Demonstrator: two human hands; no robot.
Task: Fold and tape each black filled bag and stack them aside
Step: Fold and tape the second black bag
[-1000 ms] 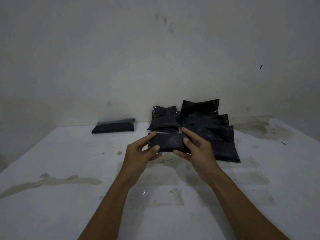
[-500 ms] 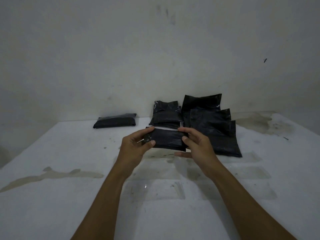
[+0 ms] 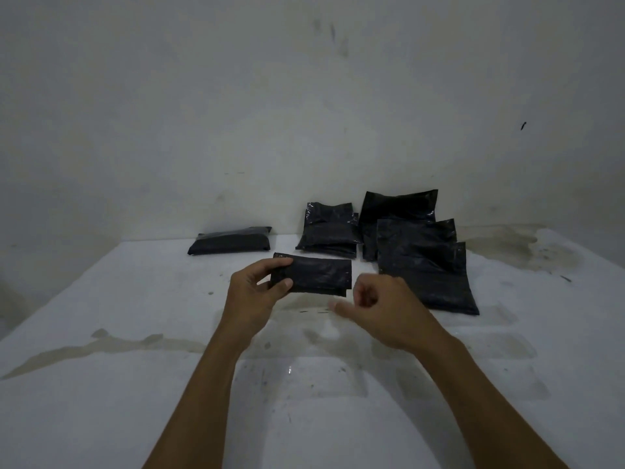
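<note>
My left hand (image 3: 253,292) grips the left end of a folded black bag (image 3: 321,275) and holds it above the white table (image 3: 101,299). My right hand (image 3: 382,306) hovers just off the bag's right end, fingers loosely curled, holding nothing. One folded bag (image 3: 230,241) lies alone at the back left near the wall. A small pile of black bags (image 3: 329,231) sits at the back centre. Larger unfolded bags (image 3: 422,262) overlap each other at the back right.
Clear tape strips (image 3: 304,380) lie stuck flat on the table in front of me, some under my forearms. A brownish stain (image 3: 101,346) runs along the left, another stain (image 3: 507,245) marks the back right. The wall (image 3: 304,113) rises close behind the bags.
My right hand has let go of the folded bag and pulled back to the right. My left hand alone keeps hold of it.
</note>
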